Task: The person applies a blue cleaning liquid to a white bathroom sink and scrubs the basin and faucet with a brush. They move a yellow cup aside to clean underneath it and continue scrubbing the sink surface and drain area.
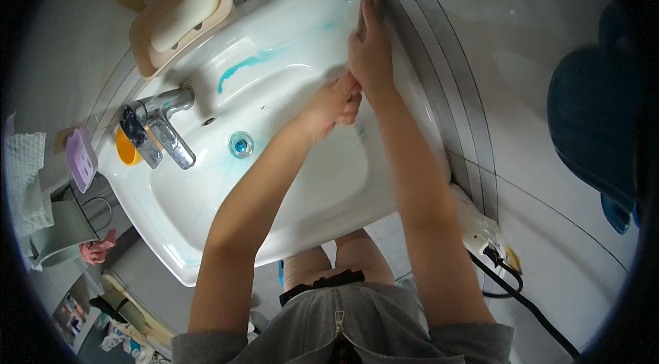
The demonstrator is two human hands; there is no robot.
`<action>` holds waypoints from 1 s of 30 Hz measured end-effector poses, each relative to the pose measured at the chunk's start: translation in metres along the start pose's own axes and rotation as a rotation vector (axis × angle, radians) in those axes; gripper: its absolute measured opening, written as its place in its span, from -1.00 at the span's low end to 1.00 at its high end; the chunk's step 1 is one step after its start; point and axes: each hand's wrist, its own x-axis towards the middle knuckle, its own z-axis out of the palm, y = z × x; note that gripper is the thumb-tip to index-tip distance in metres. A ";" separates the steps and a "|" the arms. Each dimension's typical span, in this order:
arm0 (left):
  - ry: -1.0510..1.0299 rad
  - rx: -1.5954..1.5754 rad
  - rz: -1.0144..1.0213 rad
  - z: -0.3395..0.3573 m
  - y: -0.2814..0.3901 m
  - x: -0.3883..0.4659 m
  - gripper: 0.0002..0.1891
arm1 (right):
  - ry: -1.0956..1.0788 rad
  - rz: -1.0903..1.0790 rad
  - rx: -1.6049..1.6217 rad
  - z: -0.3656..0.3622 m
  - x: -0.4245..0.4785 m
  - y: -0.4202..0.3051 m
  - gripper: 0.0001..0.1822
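A white ceramic washbasin [329, 168] lies below both arms. Over its right half, my left hand [335, 104] has curled fingers and meets or overlaps the heel of my right hand [371, 50]. My right hand reaches to the basin's far right rim, thumb extended; its fingers are largely hidden and blurred, and whether it holds anything cannot be told. Blue-green liquid [242, 66] streaks the back ledge, with fainter smears on the bowl. The drain stopper [241, 145] sits left of my left hand. A chrome faucet [175, 142] stands at the left.
A beige soap dish [141, 45] holds a white soap bar [185, 19] above the basin's back edge. An orange cup [126, 147] is behind the faucet, near a purple soap dish [82, 158]. A black cable [535, 310] runs from a plug at lower right, beside the tiled wall.
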 end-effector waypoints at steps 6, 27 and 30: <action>-0.071 0.118 -0.189 -0.008 -0.017 -0.039 -0.60 | 0.085 0.287 0.412 -0.005 -0.064 -0.011 -0.38; 0.421 0.264 0.070 -0.043 -0.041 -0.067 -0.54 | -0.308 0.356 0.645 0.047 -0.062 -0.049 -0.24; 0.535 0.113 0.131 -0.058 -0.036 -0.093 -0.57 | -0.519 0.454 0.745 0.076 -0.069 -0.074 -0.21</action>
